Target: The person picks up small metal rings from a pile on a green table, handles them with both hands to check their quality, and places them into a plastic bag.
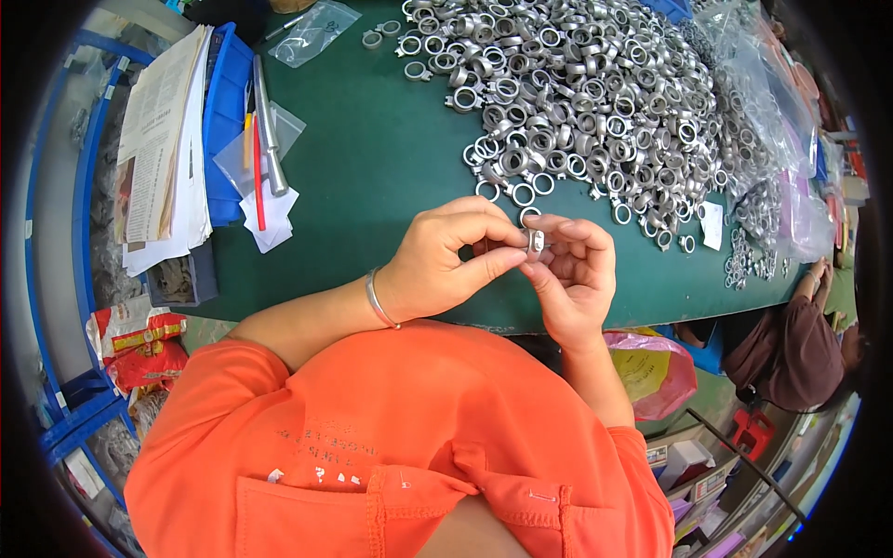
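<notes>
Left hand [437, 265] and right hand [572, 279] meet above the green table [372, 158] edge, fingertips of both pinched on one small metal ring fitting [536, 242]. Step in hand appears to be close inspection; turning it calls for a fine grip. Beyond lies a heap of shiny ring fittings [577, 102].

Open green table [372, 177] left of the hands; path ahead blocked by metal ring pile [577, 93] (bags [781, 121] at right).
</notes>
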{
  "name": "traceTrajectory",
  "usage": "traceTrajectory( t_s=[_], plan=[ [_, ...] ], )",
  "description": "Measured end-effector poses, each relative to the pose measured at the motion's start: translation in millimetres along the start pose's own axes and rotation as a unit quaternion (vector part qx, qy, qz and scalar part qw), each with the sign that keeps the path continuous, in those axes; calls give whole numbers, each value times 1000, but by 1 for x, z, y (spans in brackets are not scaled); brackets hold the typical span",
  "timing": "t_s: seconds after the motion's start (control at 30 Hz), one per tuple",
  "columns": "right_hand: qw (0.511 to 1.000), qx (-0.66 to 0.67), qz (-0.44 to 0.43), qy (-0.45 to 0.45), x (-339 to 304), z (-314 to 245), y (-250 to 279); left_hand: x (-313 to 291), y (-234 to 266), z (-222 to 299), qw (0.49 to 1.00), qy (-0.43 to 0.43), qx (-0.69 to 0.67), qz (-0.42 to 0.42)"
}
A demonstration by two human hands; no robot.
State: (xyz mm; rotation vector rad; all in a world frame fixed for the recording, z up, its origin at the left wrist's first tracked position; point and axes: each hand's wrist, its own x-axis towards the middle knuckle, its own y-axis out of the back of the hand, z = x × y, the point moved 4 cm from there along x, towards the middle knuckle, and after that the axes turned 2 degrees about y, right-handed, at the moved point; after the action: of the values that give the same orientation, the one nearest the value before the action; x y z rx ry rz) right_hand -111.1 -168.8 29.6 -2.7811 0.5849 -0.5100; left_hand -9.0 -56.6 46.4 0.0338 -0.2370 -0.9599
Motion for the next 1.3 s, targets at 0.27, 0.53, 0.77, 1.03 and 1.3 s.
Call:
traceTrajectory(
  t_s=[0.27, 0.53, 0.77, 1.03, 1.3],
  plan=[
    [900, -394, -4, 184, 2, -18, -9, -5, -6, -15, 978, 113, -177, 6],
    [841, -520, -53, 137, 27, -14, 18, -7, -1, -32, 748, 358, -558, 30],
    [780, -608, -141, 46, 24, 1, 30, -5, 3, -29, 922, 310, -230, 29],
    [962, -240, -88, -99, 3, 2, 18, -4, -8, -21, 938, 298, -174, -25],
    [956, -269, -113, -21, 8, -3, 10, -3, -5, -15, 950, 266, -161, -16]
  ],
)
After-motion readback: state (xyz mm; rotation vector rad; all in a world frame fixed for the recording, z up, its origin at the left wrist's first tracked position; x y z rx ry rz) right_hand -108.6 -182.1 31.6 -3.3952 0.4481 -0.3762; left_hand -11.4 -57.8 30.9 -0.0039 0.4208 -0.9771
